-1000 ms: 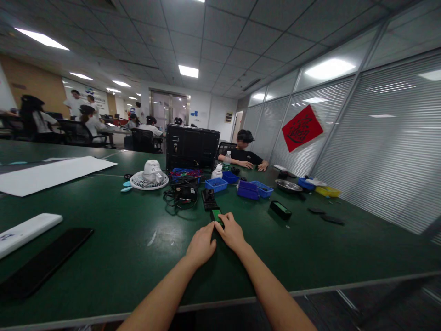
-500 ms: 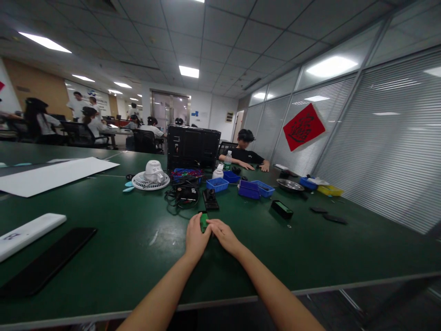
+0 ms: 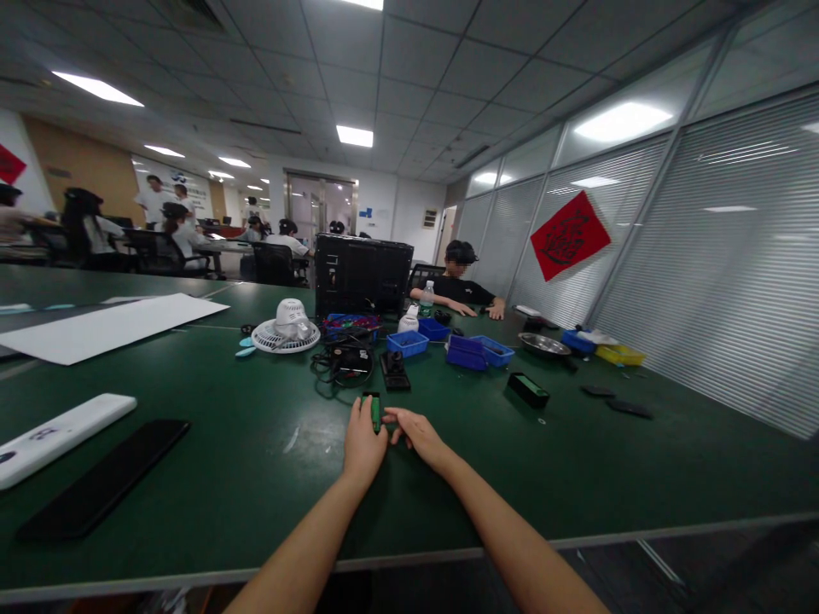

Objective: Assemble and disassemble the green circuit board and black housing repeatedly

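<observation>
A small black case with a green face (image 3: 375, 413) rests on the table in front of me. My left hand (image 3: 363, 439) wraps around its left side and covers part of it. Just right of the case, my right hand (image 3: 417, 435) has its fingers apart, with the fingertips near the case and nothing visible in them. A similar black case with a green inside (image 3: 528, 390) lies farther right. Straight ahead of my hands is a black stand-like device (image 3: 395, 372).
Black cables and an adapter (image 3: 349, 362), a white fan part (image 3: 286, 333) and blue trays (image 3: 408, 344) are ahead. A metal dish (image 3: 543, 345) lies right. White (image 3: 67, 435) and black panels (image 3: 106, 477) lie left. A person (image 3: 459, 286) sits across the table.
My right hand has drawn slightly away from the green-faced case and its fingers have spread. More of the case now shows, still in my left hand.
</observation>
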Demonstrator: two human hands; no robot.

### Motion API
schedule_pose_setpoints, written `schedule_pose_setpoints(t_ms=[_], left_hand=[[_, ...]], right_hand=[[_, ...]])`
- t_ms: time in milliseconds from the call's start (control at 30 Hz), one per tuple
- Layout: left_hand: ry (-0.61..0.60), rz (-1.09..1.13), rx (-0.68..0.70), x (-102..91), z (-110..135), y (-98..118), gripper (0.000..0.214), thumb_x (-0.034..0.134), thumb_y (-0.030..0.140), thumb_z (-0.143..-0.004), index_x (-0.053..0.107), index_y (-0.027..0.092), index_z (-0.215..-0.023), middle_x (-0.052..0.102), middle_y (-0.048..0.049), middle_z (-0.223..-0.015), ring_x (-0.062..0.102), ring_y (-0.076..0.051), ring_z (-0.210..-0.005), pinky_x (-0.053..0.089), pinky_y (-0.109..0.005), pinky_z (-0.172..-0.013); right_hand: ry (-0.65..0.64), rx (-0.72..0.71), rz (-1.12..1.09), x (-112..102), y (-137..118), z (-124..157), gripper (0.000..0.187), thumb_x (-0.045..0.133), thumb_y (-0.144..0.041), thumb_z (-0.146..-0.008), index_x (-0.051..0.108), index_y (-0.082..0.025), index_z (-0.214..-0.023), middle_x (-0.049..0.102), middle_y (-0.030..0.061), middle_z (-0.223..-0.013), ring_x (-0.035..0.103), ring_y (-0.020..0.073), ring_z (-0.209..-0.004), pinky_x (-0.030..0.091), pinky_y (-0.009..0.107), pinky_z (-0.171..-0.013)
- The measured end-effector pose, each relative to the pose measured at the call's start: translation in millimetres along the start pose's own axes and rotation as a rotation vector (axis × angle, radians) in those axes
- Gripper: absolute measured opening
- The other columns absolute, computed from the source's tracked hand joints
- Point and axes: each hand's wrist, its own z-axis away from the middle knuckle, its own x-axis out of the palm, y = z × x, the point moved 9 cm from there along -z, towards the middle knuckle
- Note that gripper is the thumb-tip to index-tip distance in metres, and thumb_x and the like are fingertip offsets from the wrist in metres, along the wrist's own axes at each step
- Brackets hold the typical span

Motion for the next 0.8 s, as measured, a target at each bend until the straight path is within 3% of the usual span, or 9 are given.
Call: schedule_pose_setpoints(t_ms=[333,567,800], left_hand=[[0.018,-0.064,-0.061,-9.8,0,-14,0.059,0.048,0.019,-0.074,0.035,0.007,-0.13,0.033,-0.0194,-0.137,0.035,-0.025,-0.126,0.033,-0.034,-0.101],[0.033,-0.088,-0.06,-24.2,4,-18,0.059,0.049,0.019,-0.073,0.035,0.009,-0.129,0.036,-0.0162,-0.135,0.032,-0.023,-0.127,0.03,-0.032,-0.103],[0.084,-0.14,-0.087,-55.2,-1,-44,0.059,0.049,0.017,-0.072,0.036,0.008,-0.129,0.04,-0.0166,-0.133,0.034,-0.024,-0.127,0.03,-0.033,-0.104]], right_hand=[[0.058,0.037,-0.049,-11,6,-4,0.055,0.034,-0.056,-0.083,0.057,-0.011,-0.104,0.064,0.0105,-0.087,0.055,0.0091,-0.051,0.031,0.016,-0.036],[0.112,0.065,-0.062,-17,12,-5,0.054,0.036,-0.057,-0.082,0.059,-0.01,-0.094,0.064,0.0087,-0.077,0.052,0.0081,-0.046,0.031,0.016,-0.034],[-0.039,0.119,0.26,-6,13,-23,0.035,0.045,-0.044,-0.081,0.062,-0.014,-0.075,0.062,0.0013,-0.065,0.046,0.0053,-0.041,0.033,0.016,-0.04]])
